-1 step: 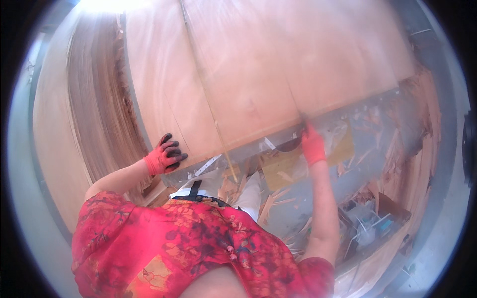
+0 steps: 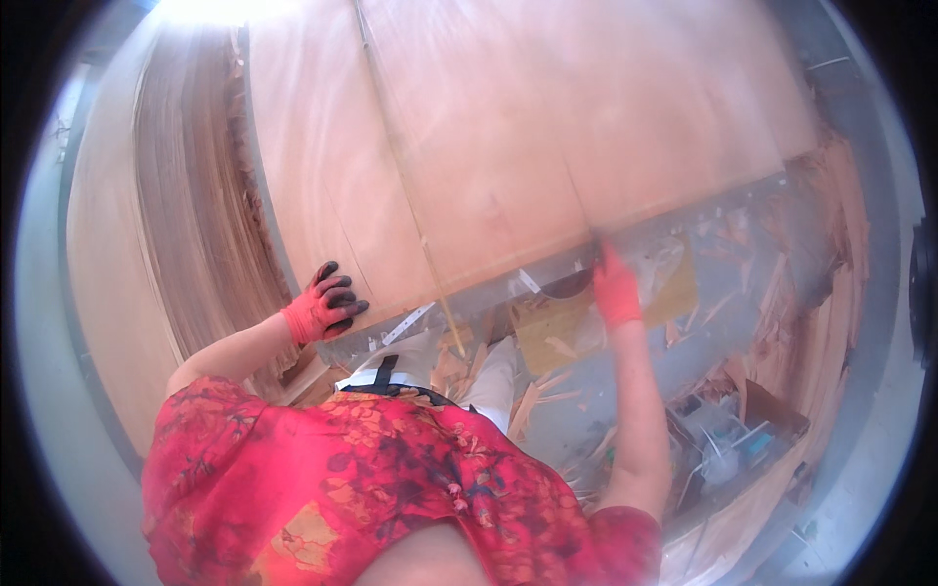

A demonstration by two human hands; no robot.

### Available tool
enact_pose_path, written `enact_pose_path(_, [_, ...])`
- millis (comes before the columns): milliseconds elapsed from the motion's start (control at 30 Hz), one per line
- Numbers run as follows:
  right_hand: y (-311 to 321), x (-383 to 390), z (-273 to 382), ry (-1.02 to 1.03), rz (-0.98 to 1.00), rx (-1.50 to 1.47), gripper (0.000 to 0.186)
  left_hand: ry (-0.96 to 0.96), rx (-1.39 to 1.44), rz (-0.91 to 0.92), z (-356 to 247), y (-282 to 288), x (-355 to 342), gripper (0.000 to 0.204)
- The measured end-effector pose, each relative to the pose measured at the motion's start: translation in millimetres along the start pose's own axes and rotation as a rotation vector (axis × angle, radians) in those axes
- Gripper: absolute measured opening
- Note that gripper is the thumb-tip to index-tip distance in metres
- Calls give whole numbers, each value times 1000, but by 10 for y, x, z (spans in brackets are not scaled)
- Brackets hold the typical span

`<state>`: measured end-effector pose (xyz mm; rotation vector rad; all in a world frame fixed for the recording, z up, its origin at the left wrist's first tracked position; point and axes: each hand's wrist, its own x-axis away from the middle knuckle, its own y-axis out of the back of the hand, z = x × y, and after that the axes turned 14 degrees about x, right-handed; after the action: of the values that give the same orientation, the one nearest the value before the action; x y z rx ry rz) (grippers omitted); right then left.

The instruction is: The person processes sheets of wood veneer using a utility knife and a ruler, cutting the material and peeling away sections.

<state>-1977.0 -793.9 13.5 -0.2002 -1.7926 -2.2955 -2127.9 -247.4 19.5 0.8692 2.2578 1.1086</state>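
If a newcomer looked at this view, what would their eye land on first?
Probably the broad pale wooden surface filling the upper middle. Next, the bright red floral shirt spread across the bottom. Then the red-gloved hands: the left hand at the wood's near left corner, the right hand at its near edge, farther right.

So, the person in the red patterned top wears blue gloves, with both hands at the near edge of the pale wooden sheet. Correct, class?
Not quite: the head view shows red gloves, not blue. The red patterned top is correct, and the left hand and right hand are at the near edge of the pale wooden sheet.
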Motion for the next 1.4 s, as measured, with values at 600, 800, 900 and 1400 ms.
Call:
enact_pose_path(600, [891, 134, -1977, -271, -20, -865, 56, 191, -71, -219, -712, -694, -3598, 65])
enact_pose_path(800, [1138, -322, -2230, -221, -67, -796, 52, 175, -112, -334, -425, -1141, -5237, 58])
enact_pose_path(900, [1196, -623, -2289, -206, -34, -699, 51, 145, -85, -380, -276, -1412, -5922, 56])
enact_pose_path(1400, [1085, -1554, -2478, 69, 16, -242, 47, 212, -132, -314, -119, -1595, -6623, 55])
